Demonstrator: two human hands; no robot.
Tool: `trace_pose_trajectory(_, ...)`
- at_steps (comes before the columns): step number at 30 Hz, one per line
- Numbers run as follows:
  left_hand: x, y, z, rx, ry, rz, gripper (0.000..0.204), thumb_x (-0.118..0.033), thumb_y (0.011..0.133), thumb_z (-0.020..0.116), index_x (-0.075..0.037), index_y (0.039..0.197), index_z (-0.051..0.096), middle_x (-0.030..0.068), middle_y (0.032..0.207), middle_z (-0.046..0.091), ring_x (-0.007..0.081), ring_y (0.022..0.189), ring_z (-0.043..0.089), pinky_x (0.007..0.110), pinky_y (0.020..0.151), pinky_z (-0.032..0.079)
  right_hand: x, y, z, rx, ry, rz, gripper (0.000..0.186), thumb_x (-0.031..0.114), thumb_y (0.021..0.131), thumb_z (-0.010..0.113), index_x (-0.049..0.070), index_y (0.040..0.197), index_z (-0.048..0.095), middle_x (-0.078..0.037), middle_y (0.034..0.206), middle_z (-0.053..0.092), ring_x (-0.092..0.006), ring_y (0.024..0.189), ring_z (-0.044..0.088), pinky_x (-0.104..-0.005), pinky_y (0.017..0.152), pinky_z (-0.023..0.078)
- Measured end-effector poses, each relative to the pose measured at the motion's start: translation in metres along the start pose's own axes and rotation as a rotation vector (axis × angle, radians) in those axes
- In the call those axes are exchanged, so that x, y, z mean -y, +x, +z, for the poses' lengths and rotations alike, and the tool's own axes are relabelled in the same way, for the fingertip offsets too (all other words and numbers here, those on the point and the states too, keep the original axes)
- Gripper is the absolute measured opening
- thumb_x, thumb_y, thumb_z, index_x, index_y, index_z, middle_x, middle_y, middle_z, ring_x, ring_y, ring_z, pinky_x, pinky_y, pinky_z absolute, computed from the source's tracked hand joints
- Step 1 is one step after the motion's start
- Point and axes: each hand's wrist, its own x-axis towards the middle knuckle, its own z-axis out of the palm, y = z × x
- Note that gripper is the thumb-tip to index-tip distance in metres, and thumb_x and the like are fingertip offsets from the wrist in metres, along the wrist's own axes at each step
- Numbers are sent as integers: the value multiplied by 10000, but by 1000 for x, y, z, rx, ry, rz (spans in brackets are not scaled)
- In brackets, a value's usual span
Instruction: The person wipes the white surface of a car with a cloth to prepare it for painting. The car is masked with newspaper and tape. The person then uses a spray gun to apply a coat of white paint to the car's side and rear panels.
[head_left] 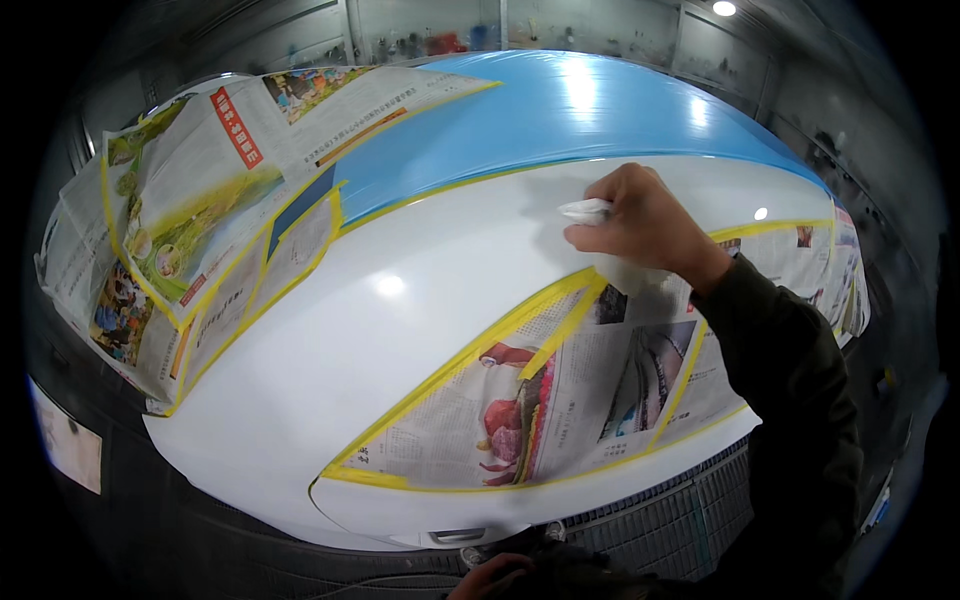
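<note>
A white car body panel (400, 290) curves across the middle of the head view. Over it, my right hand (640, 220) is closed on a folded white wipe (585, 209), whose end sticks out past the thumb. Another pale part hangs below the palm. The hand is at or just above the panel; contact is hidden. Under the wrist lies newspaper masking (590, 390) edged with yellow tape (450, 385). At the bottom edge, my left hand (490, 577) shows only in part, low beside the car; its fingers are too dark to read.
Blue plastic film (620, 105) covers the car's top along a taped edge. More newspaper (215, 190) masks the left end. A recessed handle (458, 536) sits low on the body. Grated flooring (690, 510) runs below, and grey walls (620, 30) with a ceiling lamp (724, 8) stand behind.
</note>
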Motion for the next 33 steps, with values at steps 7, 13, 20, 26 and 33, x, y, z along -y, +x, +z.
trace_pose_trajectory(7, -7, -1, 1, 25, -109, -18, 182, -59, 984, 536, -5, 1151, 587, 81, 1106, 612, 171, 1085, 576, 293, 952, 461, 7, 0, 6, -52, -87, 10, 301, 200, 673, 736, -94, 668, 677, -193, 559, 614, -255, 448, 563, -328, 508, 473)
trace_pose_trajectory(13, -15, 1, 3, 11, 16, -20, 174, -58, 987, 545, -6, 1145, 594, 75, 1087, 610, 160, 1053, 582, 283, 928, 470, 0, 2, 8, -55, -82, 9, 304, 214, 647, 721, -88, 653, 682, -201, 523, 585, -255, 428, 551, -339, 508, 471)
trace_pose_trajectory(20, -7, 2, 3, 11, -57, -19, 180, -56, 990, 547, -8, 1155, 598, 72, 1078, 617, 155, 1047, 587, 280, 916, 480, 8, 2, 3, 9, -116, 49, 321, 229, 653, 736, -86, 636, 678, -176, 508, 577, -234, 419, 539, -338, 485, 459)
trace_pose_trajectory(26, -7, -1, 3, -17, -16, 11, 191, -51, 987, 546, -7, 1165, 598, 80, 1083, 622, 172, 1054, 594, 289, 925, 482, 18, 8, -12, 12, 59, 169, 384, 312, 721, 781, -53, 807, 694, -131, 658, 665, -226, 518, 636, -305, 530, 524)
trace_pose_trajectory(33, 16, 11, -2, 32, 99, 70, 194, -32, 971, 547, -8, 1157, 597, 84, 1076, 626, 190, 1059, 596, 310, 934, 471, -27, -14, -52, -580, -266, -534, 282, 80, 862, 677, 57, 1143, 651, -125, 1115, 669, -209, 914, 671, -288, 747, 561)
